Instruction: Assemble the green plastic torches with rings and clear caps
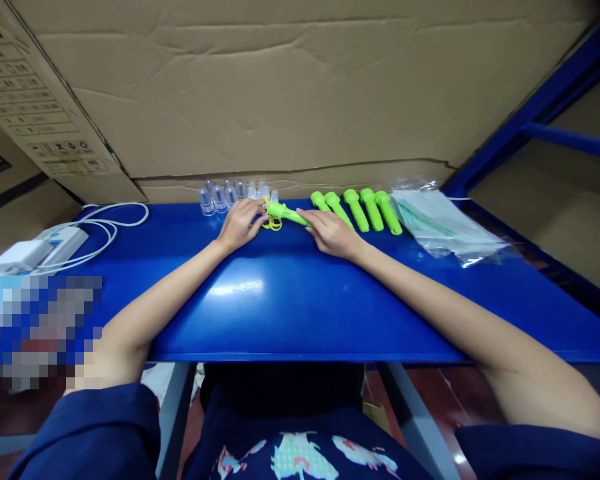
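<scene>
A bright green flashlight-shaped body (289, 214) lies nearly level between my two hands, with its wider head toward the left. My right hand (334, 233) is closed round its handle end. At the head, the fingers of my left hand (240, 225) pinch a yellow ring (267, 203); whether it sits fully on the rim I cannot tell. Loose yellow rings (276, 225) lie on the table just below the head. Behind my left hand stand several clear plastic bulb-shaped pieces (219, 199). Several more green flashlight bodies (357, 212) lie in a row beyond my right hand.
A clear plastic bag with pale sheets (447, 223) lies right of the green row. Far left are a white power strip (67, 243), a charger and looped white cable (111, 230). Cardboard (300, 100) walls the back of the blue table (290, 307). A blue frame bar (570, 140) slants at right.
</scene>
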The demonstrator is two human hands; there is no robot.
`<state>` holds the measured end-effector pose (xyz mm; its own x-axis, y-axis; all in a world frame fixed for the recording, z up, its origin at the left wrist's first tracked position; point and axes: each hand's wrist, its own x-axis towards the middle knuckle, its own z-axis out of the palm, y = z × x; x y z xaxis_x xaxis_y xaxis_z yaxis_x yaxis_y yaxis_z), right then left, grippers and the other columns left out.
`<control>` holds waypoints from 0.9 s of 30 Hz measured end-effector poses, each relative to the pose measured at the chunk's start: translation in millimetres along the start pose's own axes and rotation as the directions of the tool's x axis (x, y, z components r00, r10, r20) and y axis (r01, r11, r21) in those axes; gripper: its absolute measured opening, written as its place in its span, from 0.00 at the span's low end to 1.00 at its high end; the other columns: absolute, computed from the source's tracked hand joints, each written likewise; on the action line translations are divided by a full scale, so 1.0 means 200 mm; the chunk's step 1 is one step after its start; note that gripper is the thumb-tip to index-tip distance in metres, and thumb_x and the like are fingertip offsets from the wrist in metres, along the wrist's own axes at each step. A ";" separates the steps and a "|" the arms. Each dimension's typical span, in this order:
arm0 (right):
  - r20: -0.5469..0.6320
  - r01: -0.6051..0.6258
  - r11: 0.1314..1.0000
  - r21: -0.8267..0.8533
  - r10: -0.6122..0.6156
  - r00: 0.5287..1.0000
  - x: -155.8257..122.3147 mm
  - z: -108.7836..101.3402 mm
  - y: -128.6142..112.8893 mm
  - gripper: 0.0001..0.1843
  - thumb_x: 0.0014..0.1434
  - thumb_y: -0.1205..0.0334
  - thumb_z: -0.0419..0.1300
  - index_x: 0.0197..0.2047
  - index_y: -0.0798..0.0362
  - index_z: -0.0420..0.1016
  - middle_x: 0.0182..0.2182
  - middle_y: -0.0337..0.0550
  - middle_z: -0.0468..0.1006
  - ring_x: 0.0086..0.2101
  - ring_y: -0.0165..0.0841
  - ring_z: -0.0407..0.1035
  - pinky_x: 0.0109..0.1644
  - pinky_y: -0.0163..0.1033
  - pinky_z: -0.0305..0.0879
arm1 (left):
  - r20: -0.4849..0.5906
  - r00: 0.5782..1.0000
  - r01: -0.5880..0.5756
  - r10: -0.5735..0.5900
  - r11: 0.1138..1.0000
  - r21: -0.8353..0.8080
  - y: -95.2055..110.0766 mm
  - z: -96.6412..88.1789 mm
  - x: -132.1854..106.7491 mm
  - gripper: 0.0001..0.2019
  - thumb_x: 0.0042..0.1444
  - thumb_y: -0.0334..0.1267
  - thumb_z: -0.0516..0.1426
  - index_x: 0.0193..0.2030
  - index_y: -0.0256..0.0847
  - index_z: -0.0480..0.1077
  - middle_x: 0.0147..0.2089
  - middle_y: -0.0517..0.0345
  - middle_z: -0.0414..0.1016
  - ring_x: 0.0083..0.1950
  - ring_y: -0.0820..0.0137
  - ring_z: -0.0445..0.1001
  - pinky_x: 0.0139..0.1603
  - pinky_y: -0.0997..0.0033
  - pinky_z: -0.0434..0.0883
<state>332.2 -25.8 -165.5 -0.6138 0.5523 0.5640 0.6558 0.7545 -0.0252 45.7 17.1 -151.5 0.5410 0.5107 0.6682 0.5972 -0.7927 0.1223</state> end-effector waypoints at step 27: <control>-0.125 0.130 0.990 -0.049 -0.135 0.983 -0.02 0.06 0.06 0.22 0.70 0.63 0.50 0.65 0.61 0.62 0.51 0.63 0.78 0.48 0.49 0.76 0.52 0.53 0.75 | -0.207 0.973 -0.025 -0.100 0.849 -0.528 0.23 0.09 -0.01 0.13 0.62 0.45 0.63 0.41 0.38 0.68 0.58 0.38 0.80 0.38 0.70 0.81 0.38 0.70 0.77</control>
<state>337.7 -14.7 -177.2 -0.6371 0.3963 0.6611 0.5908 0.8020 0.0885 82.0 -15.1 -160.3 0.3444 0.5072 0.7900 0.1801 -0.8616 0.4746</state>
